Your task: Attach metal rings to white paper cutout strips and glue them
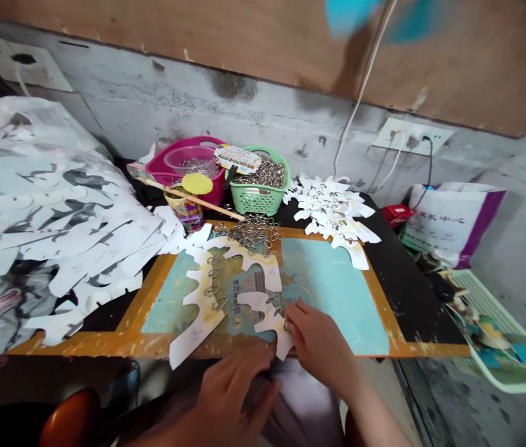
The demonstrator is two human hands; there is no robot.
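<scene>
My right hand (316, 340) is closed, its fingertips pinched at a small metal ring (287, 325) on the right edge of a white cut-out piece (265, 313). That piece has curved notches, yellowish smears and several rings along it. My left hand (235, 388) is below the table's front edge, near the piece's lower end, with bent, blurred fingers; what it holds, if anything, cannot be made out. To the left lies a longer notched cut-out (200, 310) with rings along its right side. Another curved cut-out (263, 264) sits above. A pile of metal rings (251, 233) lies behind them.
A green basket (260, 202) of rings stands beside a magenta basket (213, 186). A wooden stick (197, 200) rests across a tin (188, 214). White cut-outs are heaped at left (99, 242) and stacked at right (332, 211). A pale green crate (490, 310) stands right.
</scene>
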